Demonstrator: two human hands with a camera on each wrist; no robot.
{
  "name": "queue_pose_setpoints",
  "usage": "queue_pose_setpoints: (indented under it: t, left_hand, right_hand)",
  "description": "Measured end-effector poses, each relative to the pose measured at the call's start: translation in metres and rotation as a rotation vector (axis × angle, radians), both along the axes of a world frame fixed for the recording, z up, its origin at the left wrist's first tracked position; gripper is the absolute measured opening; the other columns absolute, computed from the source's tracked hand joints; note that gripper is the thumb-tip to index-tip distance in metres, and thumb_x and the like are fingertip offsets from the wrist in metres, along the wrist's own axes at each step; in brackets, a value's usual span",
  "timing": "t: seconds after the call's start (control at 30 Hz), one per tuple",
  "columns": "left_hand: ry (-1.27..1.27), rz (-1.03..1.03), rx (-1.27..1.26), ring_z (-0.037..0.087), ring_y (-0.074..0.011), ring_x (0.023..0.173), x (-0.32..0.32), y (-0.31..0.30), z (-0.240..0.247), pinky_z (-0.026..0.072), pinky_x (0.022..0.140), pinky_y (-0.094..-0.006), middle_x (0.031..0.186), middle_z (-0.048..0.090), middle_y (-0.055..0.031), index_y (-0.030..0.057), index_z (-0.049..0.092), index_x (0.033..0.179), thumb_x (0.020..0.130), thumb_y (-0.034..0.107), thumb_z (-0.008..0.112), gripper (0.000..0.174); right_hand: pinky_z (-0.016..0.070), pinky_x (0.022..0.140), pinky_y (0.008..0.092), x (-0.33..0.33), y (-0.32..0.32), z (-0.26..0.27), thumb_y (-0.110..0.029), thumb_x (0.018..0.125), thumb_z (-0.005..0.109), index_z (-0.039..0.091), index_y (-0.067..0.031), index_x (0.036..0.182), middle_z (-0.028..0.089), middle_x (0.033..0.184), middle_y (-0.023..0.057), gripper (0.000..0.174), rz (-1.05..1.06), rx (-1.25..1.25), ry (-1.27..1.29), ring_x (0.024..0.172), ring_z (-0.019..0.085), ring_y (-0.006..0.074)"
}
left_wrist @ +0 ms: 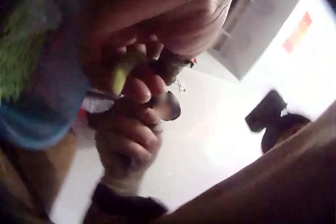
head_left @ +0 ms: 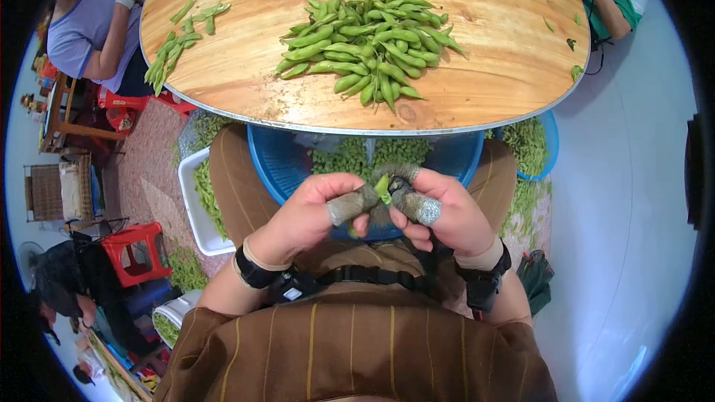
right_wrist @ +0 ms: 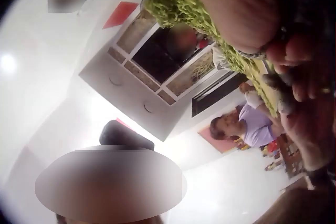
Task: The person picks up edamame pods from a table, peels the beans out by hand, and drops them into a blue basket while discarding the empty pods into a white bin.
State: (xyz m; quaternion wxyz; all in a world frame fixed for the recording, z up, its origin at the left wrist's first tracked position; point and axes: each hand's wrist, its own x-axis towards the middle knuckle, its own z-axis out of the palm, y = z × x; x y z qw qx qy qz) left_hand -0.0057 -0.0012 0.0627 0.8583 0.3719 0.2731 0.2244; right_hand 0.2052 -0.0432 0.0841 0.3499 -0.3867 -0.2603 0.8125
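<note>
My left hand (head_left: 305,205) and right hand (head_left: 450,212) meet above a blue basin (head_left: 264,167) between the knees. A green edamame pod (head_left: 383,184) is pinched between the two hands' thumbs and fingertips. Greyish finger covers wrap the thumbs and some fingers. Shelled green beans (head_left: 402,152) lie in the basin, partly hidden by the hands and the table edge. From the left wrist view, a blurred yellow-green pod (left_wrist: 119,79) shows below the left palm, close to the right hand's curled fingers.
A round wooden table (head_left: 506,59) carries a heap of edamame pods (head_left: 372,45) just ahead. To the left stand a white tub (head_left: 191,201) of green pods and a red stool (head_left: 136,253). A second blue basin (head_left: 551,141) sits at right. Other people sit around the table.
</note>
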Motion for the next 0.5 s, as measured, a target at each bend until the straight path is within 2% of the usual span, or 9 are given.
queue_pose_setpoints:
  t: [0.03, 0.07, 0.1, 0.17, 0.2, 0.33, 0.4, 0.43, 0.5]
  left_hand:
    - [0.272, -0.013, 0.233, 0.055, -0.0112, 0.068, -0.001, 0.002, 0.002, 0.0453, 0.064, -0.0292, 0.073, 0.059, -0.0011, 0.0018, 0.059, 0.091, 0.091, 0.013, 0.057, 0.011]
    - [0.412, 0.020, 0.742, 0.060, -0.0184, 0.069, -0.001, 0.004, -0.004, 0.0467, 0.062, -0.0340, 0.073, 0.060, -0.0048, 0.0022, 0.058, 0.090, 0.080, 0.006, 0.064, 0.012]
    - [0.414, 0.019, 0.741, 0.060, -0.0184, 0.069, 0.000, 0.006, -0.003, 0.0467, 0.062, -0.0340, 0.073, 0.060, -0.0048, 0.0022, 0.058, 0.090, 0.080, 0.006, 0.064, 0.012]
    - [0.639, 0.038, 1.414, 0.059, -0.0301, 0.069, 0.000, 0.009, 0.000, 0.0464, 0.061, -0.0370, 0.077, 0.060, -0.0115, -0.0003, 0.058, 0.089, 0.070, 0.004, 0.067, 0.022]
    - [0.715, 0.045, 1.496, 0.058, -0.0358, 0.071, 0.002, 0.008, 0.004, 0.0463, 0.061, -0.0377, 0.077, 0.057, -0.0165, 0.0010, 0.059, 0.090, 0.064, 0.005, 0.067, 0.028]
    - [0.871, 0.061, 1.557, 0.057, -0.0359, 0.070, 0.008, 0.004, 0.001, 0.0459, 0.060, -0.0387, 0.077, 0.057, -0.0167, 0.0004, 0.059, 0.091, 0.069, 0.005, 0.065, 0.024]
    - [0.712, 0.135, 1.358, 0.059, -0.0289, 0.067, 0.007, 0.004, -0.009, 0.0455, 0.058, -0.0353, 0.077, 0.061, -0.0144, -0.0007, 0.059, 0.092, 0.081, 0.006, 0.060, 0.013]
    - [0.712, 0.133, 1.357, 0.059, -0.0289, 0.067, 0.007, 0.005, -0.009, 0.0455, 0.058, -0.0353, 0.077, 0.061, -0.0144, -0.0007, 0.059, 0.092, 0.081, 0.006, 0.060, 0.013]
    - [0.499, 0.041, 0.569, 0.058, -0.0189, 0.062, 0.006, 0.006, -0.009, 0.0447, 0.054, -0.0286, 0.076, 0.064, -0.0105, -0.0017, 0.059, 0.093, 0.091, 0.011, 0.054, 0.014]
  right_hand:
    - [0.0358, 0.043, 0.0176, -0.001, 0.000, -0.002, -0.012, 0.094, 0.050, 0.050, -0.0060, 0.124, 0.054, 0.078, -0.0012, 0.030, 0.001, -0.002, 0.002, 0.053, 0.045, 0.0037]
    - [0.0380, 0.043, 0.0178, -0.001, 0.000, -0.004, -0.010, 0.093, 0.049, 0.050, -0.0058, 0.121, 0.055, 0.077, -0.0013, 0.029, 0.012, 0.014, -0.081, 0.054, 0.046, 0.0040]
    - [0.0402, 0.044, 0.0181, -0.002, 0.000, -0.005, -0.008, 0.091, 0.048, 0.051, -0.0057, 0.119, 0.055, 0.077, -0.0014, 0.027, 0.022, 0.029, -0.163, 0.054, 0.048, 0.0043]
    - [0.0405, 0.044, 0.0177, -0.008, -0.001, -0.006, -0.008, 0.092, 0.047, 0.051, -0.0050, 0.119, 0.055, 0.077, -0.0011, 0.028, 0.031, 0.082, -0.259, 0.054, 0.048, 0.0038]
    - [0.0409, 0.044, 0.0174, -0.009, -0.002, -0.006, -0.008, 0.093, 0.046, 0.052, -0.0042, 0.120, 0.056, 0.077, -0.0007, 0.028, 0.042, 0.136, -0.356, 0.054, 0.048, 0.0033]
    - [0.0412, 0.045, 0.0171, -0.010, -0.001, -0.013, -0.007, 0.093, 0.046, 0.053, -0.0036, 0.118, 0.057, 0.077, -0.0009, 0.027, 0.044, 0.179, -0.425, 0.055, 0.049, 0.0033]
    - [0.0408, 0.044, 0.0171, -0.011, -0.004, -0.015, -0.007, 0.092, 0.048, 0.053, -0.0035, 0.118, 0.057, 0.076, -0.0014, 0.027, 0.003, 0.204, -0.433, 0.056, 0.049, 0.0033]
    - [0.0408, 0.044, 0.0171, -0.011, -0.005, -0.018, -0.007, 0.092, 0.048, 0.053, -0.0035, 0.118, 0.057, 0.076, -0.0014, 0.027, 0.002, 0.202, -0.431, 0.056, 0.049, 0.0033]
    - [0.0410, 0.043, 0.0189, -0.011, -0.007, -0.023, -0.004, 0.086, 0.047, 0.055, -0.0048, 0.113, 0.056, 0.075, -0.0006, 0.028, -0.002, 0.203, -0.392, 0.052, 0.049, 0.0042]
